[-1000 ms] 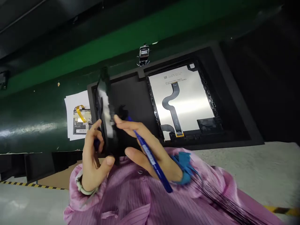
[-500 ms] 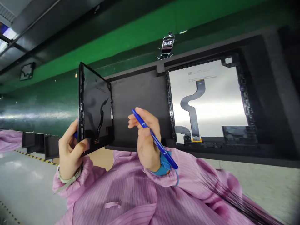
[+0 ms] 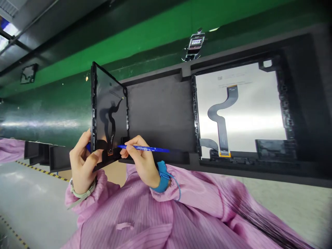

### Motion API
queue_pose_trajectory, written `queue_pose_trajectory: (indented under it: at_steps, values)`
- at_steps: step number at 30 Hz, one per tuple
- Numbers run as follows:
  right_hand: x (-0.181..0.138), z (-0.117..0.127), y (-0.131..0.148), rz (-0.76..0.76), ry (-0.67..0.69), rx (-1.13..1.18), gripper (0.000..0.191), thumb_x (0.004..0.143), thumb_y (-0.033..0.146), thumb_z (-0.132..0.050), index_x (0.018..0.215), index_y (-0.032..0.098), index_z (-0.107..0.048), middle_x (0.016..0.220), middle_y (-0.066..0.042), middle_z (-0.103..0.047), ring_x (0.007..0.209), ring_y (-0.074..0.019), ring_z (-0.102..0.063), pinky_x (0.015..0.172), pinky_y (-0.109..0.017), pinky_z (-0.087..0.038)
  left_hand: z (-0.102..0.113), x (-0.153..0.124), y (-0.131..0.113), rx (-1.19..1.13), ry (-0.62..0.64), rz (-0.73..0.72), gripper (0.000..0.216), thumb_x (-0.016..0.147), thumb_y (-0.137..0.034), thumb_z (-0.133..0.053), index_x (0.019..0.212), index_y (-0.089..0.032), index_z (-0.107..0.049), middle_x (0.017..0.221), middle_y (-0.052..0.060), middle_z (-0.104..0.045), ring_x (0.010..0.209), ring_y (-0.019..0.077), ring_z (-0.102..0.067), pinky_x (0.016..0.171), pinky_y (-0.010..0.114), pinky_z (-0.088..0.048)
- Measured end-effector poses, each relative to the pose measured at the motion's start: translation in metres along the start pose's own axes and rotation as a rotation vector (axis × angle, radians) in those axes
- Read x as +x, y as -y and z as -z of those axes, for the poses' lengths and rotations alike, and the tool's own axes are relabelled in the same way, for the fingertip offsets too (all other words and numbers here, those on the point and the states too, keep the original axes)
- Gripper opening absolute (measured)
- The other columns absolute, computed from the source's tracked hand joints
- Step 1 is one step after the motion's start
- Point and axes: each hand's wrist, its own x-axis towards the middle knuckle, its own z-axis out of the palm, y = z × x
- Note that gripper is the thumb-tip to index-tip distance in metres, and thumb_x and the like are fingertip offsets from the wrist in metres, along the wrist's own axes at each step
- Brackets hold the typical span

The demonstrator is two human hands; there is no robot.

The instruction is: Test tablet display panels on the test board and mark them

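Observation:
My left hand (image 3: 83, 162) grips the lower edge of a black tablet panel (image 3: 109, 110) and holds it upright, tilted toward me, so its inner face with a dark flex cable shows. My right hand (image 3: 141, 160) is closed on a blue pen (image 3: 145, 148), held level with its tip at the small connector near the panel's bottom edge. A blue wrist strap sits on my right wrist. Both arms wear pink striped sleeves.
A black foam tray (image 3: 160, 110) lies in front of me. In its right bay rests a second tablet panel (image 3: 246, 114) with a silver back and an S-shaped flex cable. A small counter (image 3: 195, 43) stands behind the tray on the green conveyor (image 3: 52, 114).
My left hand has turned the panel from edge-on to face me. My right hand has come down from mid-air and brought the pen tip to the panel's lower edge.

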Motion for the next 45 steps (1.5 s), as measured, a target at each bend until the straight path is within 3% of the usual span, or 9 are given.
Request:
queue_pose_trajectory:
  at_steps: [5, 10, 13, 19, 23, 27, 39, 42, 45]
  values:
    - [-0.001, -0.001, -0.002, 0.015, 0.005, -0.011, 0.033, 0.092, 0.053, -0.068, 0.086, 0.022, -0.058, 0.074, 0.001, -0.071, 0.068, -0.0128, -0.069, 0.069, -0.030, -0.061, -0.002, -0.002, 0.005, -0.069, -0.019, 0.007, 0.048, 0.082, -0.018, -0.064, 0.128, -0.028, -0.071, 0.114, 0.004, -0.075, 0.102, 0.0219, -0.069, 0.087, 0.032, -0.059]
    - [-0.010, 0.011, 0.011, 0.204, -0.148, -0.026, 0.025, 0.097, 0.048, -0.063, 0.097, 0.024, -0.060, 0.078, 0.001, -0.071, 0.070, -0.0133, -0.068, 0.069, -0.030, -0.060, -0.004, -0.010, 0.002, -0.274, 0.003, 0.211, 0.049, 0.085, -0.025, -0.069, 0.134, -0.029, -0.071, 0.114, 0.003, -0.072, 0.108, 0.0237, -0.066, 0.096, 0.035, -0.056]
    - [-0.017, 0.041, 0.042, 0.473, -0.298, -0.170, 0.013, 0.099, 0.037, -0.062, 0.104, 0.025, -0.064, 0.086, 0.000, -0.073, 0.075, -0.0141, -0.070, 0.071, -0.031, -0.060, -0.014, -0.009, -0.015, -0.276, 0.000, 0.213, 0.051, 0.086, -0.029, -0.071, 0.137, -0.029, -0.070, 0.119, 0.003, -0.071, 0.112, 0.0248, -0.065, 0.100, 0.036, -0.054]
    - [-0.044, 0.137, 0.122, 0.838, -0.737, -0.647, 0.011, 0.090, 0.032, -0.069, 0.092, 0.026, -0.061, 0.079, 0.000, -0.067, 0.067, -0.0172, -0.069, 0.065, -0.033, -0.056, -0.076, 0.000, -0.065, 0.005, 0.096, -0.105, 0.058, 0.085, -0.019, -0.067, 0.143, -0.018, -0.063, 0.075, -0.004, -0.050, 0.059, 0.0105, -0.045, 0.059, 0.024, -0.047]
    - [-0.059, 0.179, 0.148, 0.656, -0.631, -1.016, 0.014, 0.090, 0.026, -0.068, 0.079, 0.024, -0.060, 0.069, -0.001, -0.066, 0.061, -0.0159, -0.065, 0.058, -0.031, -0.049, -0.132, -0.010, -0.074, 0.173, 0.102, -0.256, 0.048, 0.088, -0.015, -0.057, 0.134, -0.007, -0.066, 0.071, -0.002, -0.050, 0.060, 0.0130, -0.049, 0.057, 0.026, -0.046]
    - [-0.061, 0.186, 0.154, 0.511, -0.429, -1.188, 0.017, 0.087, 0.023, -0.062, 0.072, 0.022, -0.055, 0.061, 0.004, -0.060, 0.052, -0.0116, -0.054, 0.051, -0.026, -0.039, -0.162, -0.018, -0.065, 0.325, 0.216, -0.243, 0.051, 0.089, -0.016, -0.052, 0.137, -0.005, -0.064, 0.076, 0.003, -0.057, 0.066, 0.0178, -0.055, 0.058, 0.029, -0.046]
    - [-0.057, 0.184, 0.153, 0.580, -0.380, -1.206, 0.022, 0.091, 0.024, -0.060, 0.072, 0.023, -0.051, 0.062, 0.004, -0.058, 0.054, -0.0119, -0.055, 0.052, -0.026, -0.041, -0.162, -0.017, -0.069, 0.375, 0.284, -0.135, 0.056, 0.090, -0.020, -0.051, 0.145, -0.011, -0.060, 0.082, 0.003, -0.057, 0.070, 0.0194, -0.057, 0.060, 0.030, -0.044]
    - [-0.064, 0.186, 0.154, 0.684, -0.553, -1.195, 0.009, 0.099, 0.030, -0.058, 0.094, 0.024, -0.063, 0.084, -0.002, -0.073, 0.075, -0.0179, -0.069, 0.069, -0.032, -0.054, -0.159, -0.018, -0.069, 0.396, 0.321, -0.131, 0.053, 0.094, -0.021, -0.051, 0.145, -0.010, -0.059, 0.086, 0.005, -0.058, 0.071, 0.0199, -0.057, 0.060, 0.031, -0.043]
    - [-0.068, 0.192, 0.154, 0.685, -0.670, -1.395, 0.022, 0.105, 0.031, -0.046, 0.116, 0.021, -0.063, 0.115, -0.012, -0.075, 0.108, -0.0271, -0.070, 0.092, -0.043, -0.055, -0.158, -0.017, -0.075, 0.325, 0.340, -0.158, 0.046, 0.102, -0.029, -0.049, 0.142, -0.011, -0.063, 0.087, 0.005, -0.059, 0.073, 0.0191, -0.059, 0.064, 0.030, -0.045]
